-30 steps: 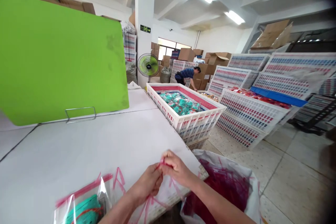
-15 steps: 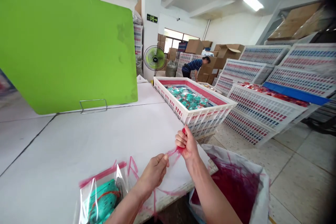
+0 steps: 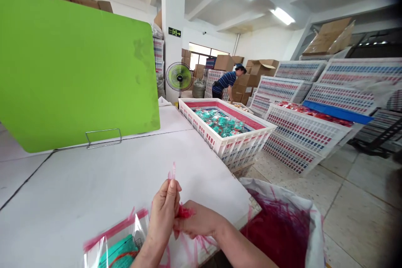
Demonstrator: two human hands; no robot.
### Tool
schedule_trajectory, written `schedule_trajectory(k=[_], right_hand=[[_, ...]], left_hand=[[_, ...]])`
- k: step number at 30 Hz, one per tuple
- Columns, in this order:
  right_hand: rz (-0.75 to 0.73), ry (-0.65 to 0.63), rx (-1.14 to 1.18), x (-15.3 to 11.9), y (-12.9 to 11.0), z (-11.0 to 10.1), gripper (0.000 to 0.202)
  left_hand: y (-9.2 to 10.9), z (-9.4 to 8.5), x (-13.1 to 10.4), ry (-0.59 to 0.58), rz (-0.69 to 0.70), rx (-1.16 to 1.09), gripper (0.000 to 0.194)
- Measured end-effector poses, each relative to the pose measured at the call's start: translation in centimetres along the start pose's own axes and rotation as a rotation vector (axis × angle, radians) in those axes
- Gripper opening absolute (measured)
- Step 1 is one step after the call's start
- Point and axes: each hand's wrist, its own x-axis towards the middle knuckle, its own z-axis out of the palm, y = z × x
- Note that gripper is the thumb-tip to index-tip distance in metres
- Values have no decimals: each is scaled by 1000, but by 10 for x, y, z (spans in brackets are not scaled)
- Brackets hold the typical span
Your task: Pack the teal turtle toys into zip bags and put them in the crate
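Observation:
Over the white table [image 3: 138, 176], my left hand [image 3: 165, 205] is closed, pinching a thin pink plastic strip [image 3: 173, 170] whose end sticks up above the thumb. My right hand [image 3: 197, 220] touches it from the right, its fingers wrapped around a bunch of crumpled pink strips [image 3: 186, 212]. Some strips hang below the right hand near the table's edge. At the lower left lies a clear plastic bag [image 3: 138, 228] with a pink band along its top and a teal item with orange trim [image 3: 121, 253] inside. My left forearm partly hides the bag.
A white crate [image 3: 230, 142] of bagged teal items stands beyond the table's right edge. Below it, a white sack [image 3: 315, 226] holds a heap of pink strips. A green board [image 3: 78, 67] stands at left. Stacked crates [image 3: 304, 134], a fan [image 3: 179, 77] and a bending person [image 3: 224, 81] are farther back.
My right hand has come left and down to meet the left hand. My left hand has turned upward, with a strip end now pointing up from it. The view has shifted slightly.

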Motion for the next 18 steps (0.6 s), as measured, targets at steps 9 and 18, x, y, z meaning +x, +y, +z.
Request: schedule_trajectory(k=[9, 18], right_hand=[[-328, 449, 112, 0, -15, -4, 49], [-266, 554, 448, 14, 3, -9, 54]], left_hand=[[-10, -4, 5, -97, -108, 191, 56], [-25, -4, 0, -222, -60, 420, 27]])
